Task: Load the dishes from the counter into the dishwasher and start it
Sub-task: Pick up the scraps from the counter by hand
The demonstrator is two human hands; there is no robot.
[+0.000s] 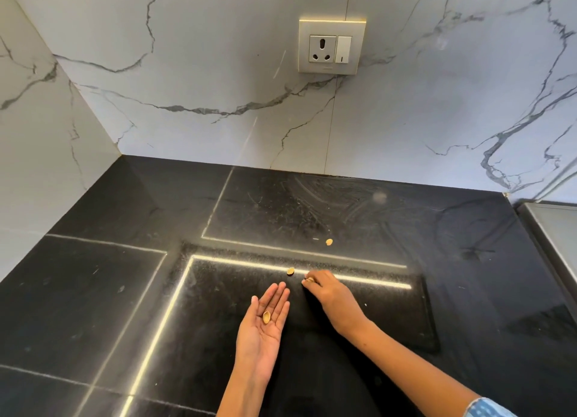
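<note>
The left hand (263, 316) lies palm up, grip wide, cradling one nutshell (266, 317); just right, a loose shell (290, 271) sits on the black desk (93, 291); the right hand (326, 291) pinches another shell (310, 280) at its fingertips; a further bit (329, 241) lies beyond. Judging by this, crumbs are being cleared (no dishes or dishwasher show); next, drop the pinched shell into the palm. A wall socket (332, 45) is above.

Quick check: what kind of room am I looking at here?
Most likely a home kitchen: a black stone counter, a marble-look backsplash with a wall socket, and shell scraps lying on the counter.
</note>
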